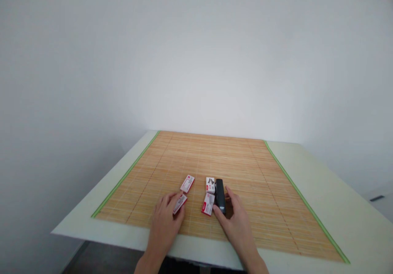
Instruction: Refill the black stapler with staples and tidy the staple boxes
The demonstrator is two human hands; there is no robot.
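My left hand [167, 214] has its thumb and fingers around a small white-and-red box [180, 203] on the mat. Just beyond it lies a second white-and-red box [187, 183], set at a slant. My right hand [235, 214] holds a black stapler [220, 196] near its closer end, the thumb on the left side and the fingers on the right. Left of the stapler is a box with a stapler picture [210, 184]. Closer to me, a fourth small box [208, 204] sits beside my right thumb.
Under everything is a bamboo mat [215, 155] with green edging, laid on a white table [307, 163]. A pale wall [208, 61] stands behind the table's far edge. The table's front edge runs under my wrists.
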